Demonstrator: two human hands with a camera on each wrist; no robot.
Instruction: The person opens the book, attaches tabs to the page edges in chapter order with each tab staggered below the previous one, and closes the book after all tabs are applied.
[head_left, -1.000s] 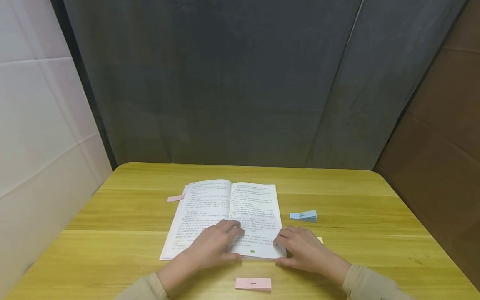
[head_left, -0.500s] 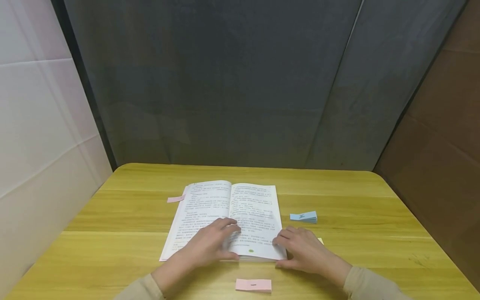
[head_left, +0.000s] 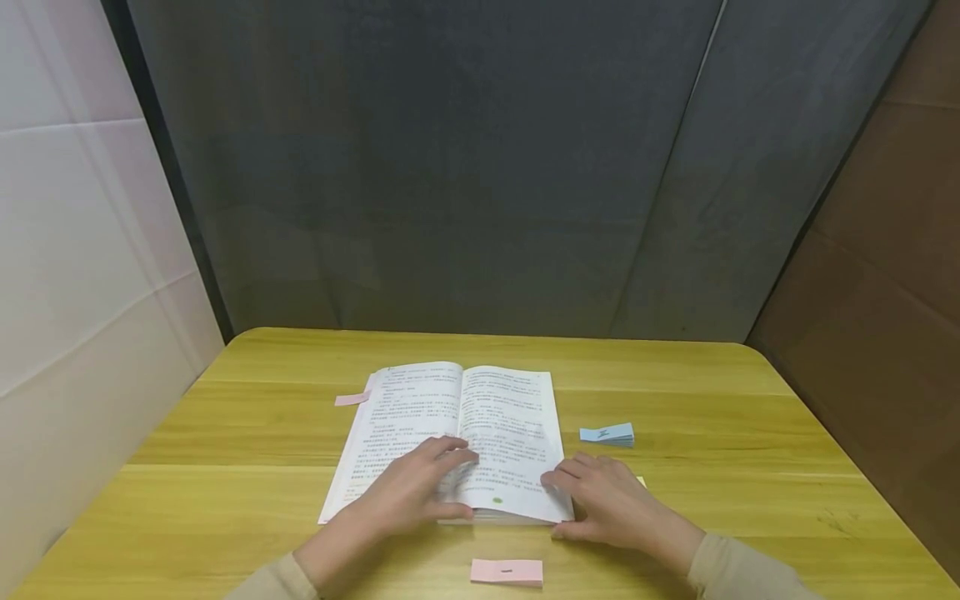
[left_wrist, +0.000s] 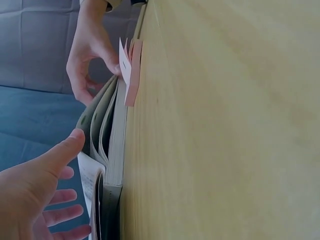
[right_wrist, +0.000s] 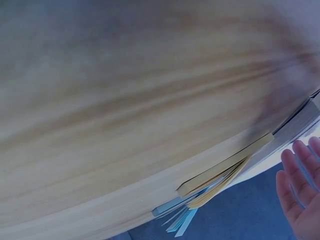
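Note:
An open book (head_left: pixel 517 408) with printed pages lies on the wooden table. At its lower right corner my right hand (head_left: pixel 603 500) pinches the page edges, fingers over the paper and thumb at the near edge. Several right-hand pages (left_wrist: pixel 97 120) bow up in the left wrist view, with gaps between them. My left hand (head_left: pixel 405 492) is over the lower middle of the book, fingers extended, thumb tip right at the bottom edge of the raised pages. From the book's left side sticks out a pink paper tab (head_left: pixel 351 399).
A pink sticky-note pad (head_left: pixel 506 572) with a dark mark lies in front of the book. To the right is a blue pad (head_left: pixel 607 434); a yellow pad (right_wrist: pixel 225 170), mostly behind the right hand in the head view, sits nearer. A dark curtain (head_left: pixel 450 167) hangs behind the table.
The left hand has drifted slightly left. Right-hand pages have shifted a little left and bow up more, showing the page stack beneath at the near edge. The right hand stays at the corner.

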